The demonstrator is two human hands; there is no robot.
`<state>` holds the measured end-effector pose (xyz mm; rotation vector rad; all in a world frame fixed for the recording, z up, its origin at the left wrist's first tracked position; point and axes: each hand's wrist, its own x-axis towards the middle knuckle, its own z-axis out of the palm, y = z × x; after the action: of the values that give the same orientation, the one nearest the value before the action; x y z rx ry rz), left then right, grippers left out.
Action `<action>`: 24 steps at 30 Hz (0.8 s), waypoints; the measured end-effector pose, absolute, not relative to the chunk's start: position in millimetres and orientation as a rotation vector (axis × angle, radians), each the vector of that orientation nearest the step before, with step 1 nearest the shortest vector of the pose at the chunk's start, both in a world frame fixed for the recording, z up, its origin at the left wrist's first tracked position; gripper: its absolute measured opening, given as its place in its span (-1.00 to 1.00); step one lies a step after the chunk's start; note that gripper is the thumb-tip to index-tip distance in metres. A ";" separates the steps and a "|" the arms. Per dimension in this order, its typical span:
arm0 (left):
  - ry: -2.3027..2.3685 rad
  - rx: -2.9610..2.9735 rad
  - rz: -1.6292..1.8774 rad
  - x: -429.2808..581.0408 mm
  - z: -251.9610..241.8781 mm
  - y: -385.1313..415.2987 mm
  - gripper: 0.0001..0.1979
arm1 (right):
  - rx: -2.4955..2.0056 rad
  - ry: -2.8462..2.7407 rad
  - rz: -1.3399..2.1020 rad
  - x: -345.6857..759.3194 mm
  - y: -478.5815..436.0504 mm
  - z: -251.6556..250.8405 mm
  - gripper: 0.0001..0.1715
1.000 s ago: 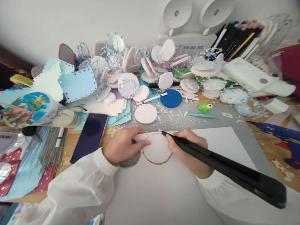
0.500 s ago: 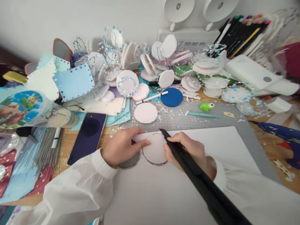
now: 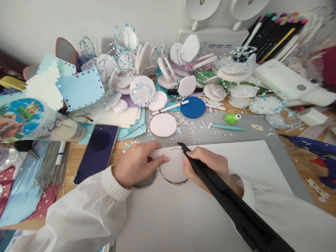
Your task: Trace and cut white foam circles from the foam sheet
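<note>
A large white sheet (image 3: 162, 217), thick like foam board, lies in front of me. Pinching its far edge is my left hand (image 3: 136, 162), thumb on top beside a partly cut circle (image 3: 174, 168). A round hole (image 3: 147, 180) in the sheet, just under that hand, shows grey beneath. My right hand (image 3: 210, 166) is closed around a long black utility knife (image 3: 228, 197), held slanted. Its dark blade tip rests near the circle's far edge; whether it pierces the sheet is hard to see.
Beneath lies a grey cutting mat (image 3: 275, 150). Beyond are a white disc (image 3: 163, 125), a blue disc (image 3: 193, 107), a green punch (image 3: 232, 118) and teal tweezers (image 3: 228, 127). A phone (image 3: 96, 154) lies left, a blue glue gun (image 3: 312, 143) right. Decorated white discs crowd the back.
The view has shifted slightly. The knife tip has moved a little left along the circle's far edge, while my left hand keeps its hold on the sheet.
</note>
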<state>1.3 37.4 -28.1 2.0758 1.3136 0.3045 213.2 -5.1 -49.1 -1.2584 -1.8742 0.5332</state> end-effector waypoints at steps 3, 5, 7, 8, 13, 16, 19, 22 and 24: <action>1.320 2.092 0.285 1.3 -28.5 37.7 -0.73 | -1.291 -1.831 0.566 211.3 -4.2 -49.2 -0.86; 1.328 2.088 0.263 1.4 -29.0 38.0 -0.73 | -1.313 -1.808 0.597 211.4 -5.7 -48.4 -0.86; 1.333 2.079 0.243 1.8 -29.1 38.3 -0.73 | -1.320 -1.797 0.627 211.8 -7.6 -48.2 -0.86; 1.336 2.077 0.236 2.0 -29.0 38.4 -0.73 | -1.322 -1.796 0.636 211.8 -8.1 -48.6 -0.86; 1.346 2.084 0.203 3.3 -27.8 38.7 -0.74 | -1.325 -1.819 0.582 207.6 -6.0 -51.6 -0.84; 1.353 2.078 0.183 3.6 -27.9 38.9 -0.74 | -1.316 -1.817 0.606 206.1 -4.7 -48.7 -0.84; 1.359 2.057 0.185 3.6 -28.1 39.0 -0.74 | -1.313 -1.817 0.661 207.4 -5.3 -43.8 -0.84; 1.363 2.064 0.175 3.7 -28.1 38.5 -0.75 | -1.312 -1.823 0.668 208.1 -5.7 -43.1 -0.83; 1.361 2.092 0.166 3.8 -28.4 37.8 -0.75 | -1.314 -1.831 0.637 207.0 -5.0 -45.9 -0.83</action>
<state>3.8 37.8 -28.4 2.0923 1.3607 0.1656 207.0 -5.0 -45.9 -1.3136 -1.8312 0.6366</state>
